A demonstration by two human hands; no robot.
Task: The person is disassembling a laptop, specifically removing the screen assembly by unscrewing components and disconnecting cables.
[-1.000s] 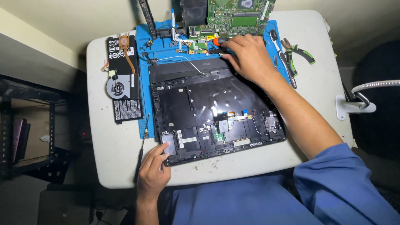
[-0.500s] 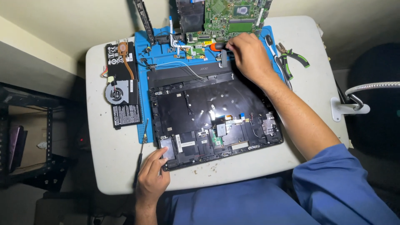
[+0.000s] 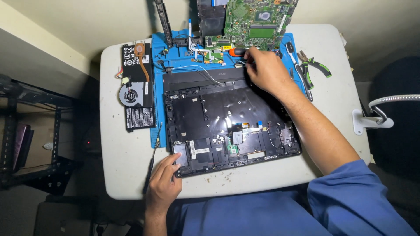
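Observation:
An opened black laptop chassis lies on a blue work mat on a white table. My left hand rests on the chassis's near left corner, fingers curled against its edge. My right hand reaches to the far edge of the chassis and is closed on a screwdriver with an orange handle, next to a green circuit board. The tool's tip is hidden by my fingers.
A black battery with a fan and copper heat pipe lies at the left. A thin black screwdriver lies beside my left hand. Green-handled pliers and another tool sit at the right. A lamp clamp grips the right table edge.
My right hand has stayed at the far edge of the chassis by the orange handle. The camera view has shifted slightly. My left hand holds its place at the near left corner.

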